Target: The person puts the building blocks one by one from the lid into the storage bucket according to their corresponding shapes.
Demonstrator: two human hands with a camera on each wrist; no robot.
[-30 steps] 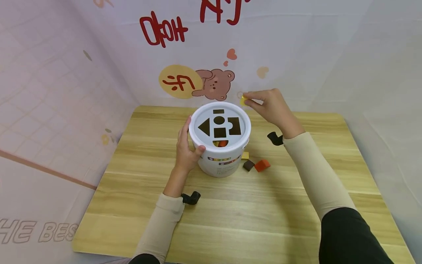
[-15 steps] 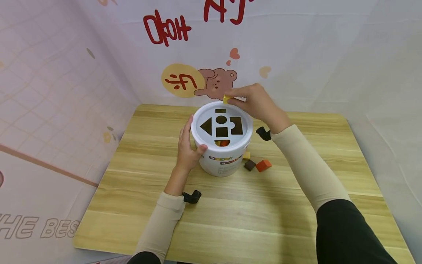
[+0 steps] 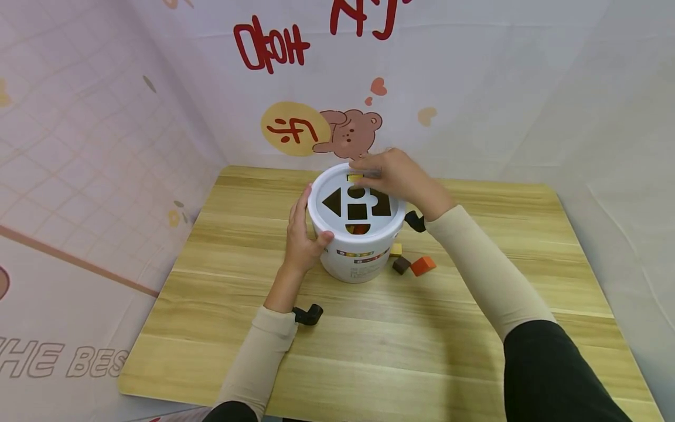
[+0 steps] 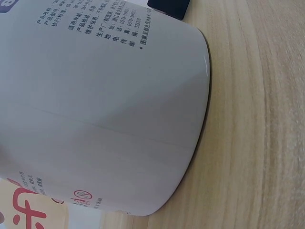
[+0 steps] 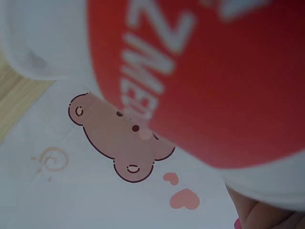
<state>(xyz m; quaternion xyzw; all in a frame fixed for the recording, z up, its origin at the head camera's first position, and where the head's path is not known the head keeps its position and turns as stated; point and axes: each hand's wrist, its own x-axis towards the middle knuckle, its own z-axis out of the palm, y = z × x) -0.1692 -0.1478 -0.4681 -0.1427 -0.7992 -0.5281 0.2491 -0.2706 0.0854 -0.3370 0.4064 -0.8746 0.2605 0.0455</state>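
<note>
A white bucket (image 3: 354, 261) stands on the table, its lid (image 3: 337, 225) cut with shaped holes. My left hand (image 3: 303, 240) grips its left side, thumb near the rim; the left wrist view shows the bucket's printed wall (image 4: 114, 95). Over the lid's back edge is my right hand (image 3: 398, 176), finger and thumb apart on either side of the rectangular slot. A yellow block (image 3: 355, 177) fills that slot, between the fingertips. The right wrist view holds the bucket's red printed side (image 5: 209, 95), with part of a finger (image 5: 267, 210) low at the right.
Right of the bucket's base lie a yellow block (image 3: 396, 250), a dark brown block (image 3: 401, 265) and an orange-red block (image 3: 423, 266). Coloured pieces show through the lid's front hole. Behind the table (image 3: 369, 351) hangs a printed white wall (image 3: 474, 88).
My right hand has moved left and down from beside the bucket to the lid's rectangular slot. The yellow block it pinched now shows in that slot. The left hand keeps its grip.
</note>
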